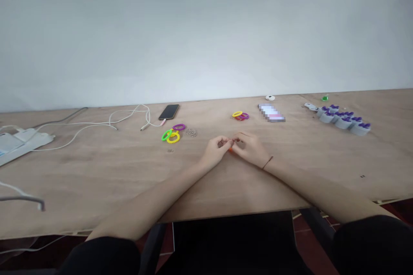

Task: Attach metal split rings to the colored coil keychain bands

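My left hand [219, 147] and my right hand [251, 148] meet at the middle of the plywood tabletop [97, 172]. Their fingertips pinch a small metal ring [232, 139], partly hidden by the fingers. A small orange piece [230, 150] shows just below the fingertips, and its shape is hidden. Left of my hands lie green, yellow and purple spiral coil bands [172, 136] beside several loose metal rings [191, 132]. Beyond my fingers is a small stack of yellow, red and purple coil bands [240, 115].
A smartphone [168, 111] lies at the far edge, plugged into a white cable [129, 116]. A pixelated flat object [271, 113] lies to its right. Grey cups with purple tops [342, 119] stand far right. A white flat object [22, 142] sits at the left edge.
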Demonstrator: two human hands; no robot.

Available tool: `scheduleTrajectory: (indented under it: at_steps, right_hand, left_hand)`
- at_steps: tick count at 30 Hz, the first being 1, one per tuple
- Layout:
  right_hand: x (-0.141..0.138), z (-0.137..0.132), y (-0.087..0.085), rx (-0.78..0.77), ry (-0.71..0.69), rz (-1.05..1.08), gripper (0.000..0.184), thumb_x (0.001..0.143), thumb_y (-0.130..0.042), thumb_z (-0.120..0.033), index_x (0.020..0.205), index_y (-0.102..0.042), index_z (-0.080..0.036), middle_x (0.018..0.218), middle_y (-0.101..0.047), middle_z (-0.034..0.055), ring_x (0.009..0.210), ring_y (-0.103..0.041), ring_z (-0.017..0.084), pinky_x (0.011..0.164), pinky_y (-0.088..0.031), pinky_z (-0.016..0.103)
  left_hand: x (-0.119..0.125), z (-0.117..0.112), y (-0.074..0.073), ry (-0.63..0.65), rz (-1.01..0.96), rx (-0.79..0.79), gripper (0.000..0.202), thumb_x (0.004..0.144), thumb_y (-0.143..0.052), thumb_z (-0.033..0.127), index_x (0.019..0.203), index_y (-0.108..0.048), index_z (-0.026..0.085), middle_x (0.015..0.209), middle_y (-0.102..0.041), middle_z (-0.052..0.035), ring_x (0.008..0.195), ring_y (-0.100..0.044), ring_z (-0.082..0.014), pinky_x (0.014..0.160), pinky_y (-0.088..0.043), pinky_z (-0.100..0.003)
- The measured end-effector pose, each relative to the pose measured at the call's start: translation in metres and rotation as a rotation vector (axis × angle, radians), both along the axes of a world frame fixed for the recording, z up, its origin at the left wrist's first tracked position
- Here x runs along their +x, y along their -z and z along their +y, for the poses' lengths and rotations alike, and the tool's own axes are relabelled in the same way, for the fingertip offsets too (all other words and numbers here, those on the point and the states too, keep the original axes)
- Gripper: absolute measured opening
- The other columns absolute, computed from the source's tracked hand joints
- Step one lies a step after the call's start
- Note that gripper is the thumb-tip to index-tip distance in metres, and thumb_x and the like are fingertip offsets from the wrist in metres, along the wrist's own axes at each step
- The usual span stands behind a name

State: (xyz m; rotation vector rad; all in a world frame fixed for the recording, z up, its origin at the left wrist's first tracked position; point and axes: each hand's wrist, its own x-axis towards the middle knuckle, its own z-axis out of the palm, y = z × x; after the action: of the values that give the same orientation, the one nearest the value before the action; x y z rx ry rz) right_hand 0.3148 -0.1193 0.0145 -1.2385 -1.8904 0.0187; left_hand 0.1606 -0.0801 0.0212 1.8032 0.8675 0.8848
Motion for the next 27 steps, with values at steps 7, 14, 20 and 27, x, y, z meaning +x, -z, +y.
scheduleTrajectory:
  at_steps: [7,14,20,27]
  right_hand:
    - [-0.002,-0.004,-0.002,0.037,0.034,-0.059,0.01,0.08,-0.048,-0.021,0.077,-0.058,-0.02,0.076,-0.062,0.0045,0.071,-0.058,0.017,0.065,-0.045,0.027]
    - [-0.003,-0.006,-0.003,0.075,0.029,-0.12,0.01,0.077,-0.05,-0.017,0.083,-0.058,-0.02,0.081,-0.063,0.0052,0.074,-0.058,0.017,0.068,-0.044,0.027]
    - [0.0,-0.005,0.0,0.118,0.05,-0.113,0.007,0.077,-0.051,-0.018,0.079,-0.057,-0.019,0.076,-0.062,0.0044,0.07,-0.057,0.017,0.063,-0.043,0.027]
    - [-0.001,-0.005,-0.003,0.17,0.051,-0.117,0.006,0.077,-0.051,-0.017,0.074,-0.055,-0.019,0.073,-0.06,0.0033,0.072,-0.055,0.017,0.07,-0.04,0.03]
  left_hand:
    - [0.003,-0.003,0.0,-0.071,0.012,0.053,0.02,0.074,-0.052,0.035,0.072,-0.056,0.016,0.067,-0.059,0.0005,0.063,-0.054,-0.0129,0.062,-0.041,-0.025]
    - [0.001,-0.005,-0.001,-0.069,0.038,0.072,0.015,0.074,-0.051,0.03,0.071,-0.055,0.016,0.068,-0.058,0.0009,0.062,-0.051,-0.0122,0.059,-0.039,-0.024]
    - [0.0,-0.008,-0.005,-0.032,-0.042,0.003,0.027,0.074,-0.055,0.04,0.081,-0.062,0.015,0.072,-0.062,-0.0006,0.064,-0.053,-0.0128,0.06,-0.039,-0.023]
    - [0.006,-0.014,-0.004,-0.099,-0.189,-0.153,0.025,0.07,-0.062,0.038,0.075,-0.065,0.013,0.067,-0.063,-0.0017,0.064,-0.054,-0.0129,0.062,-0.039,-0.023]
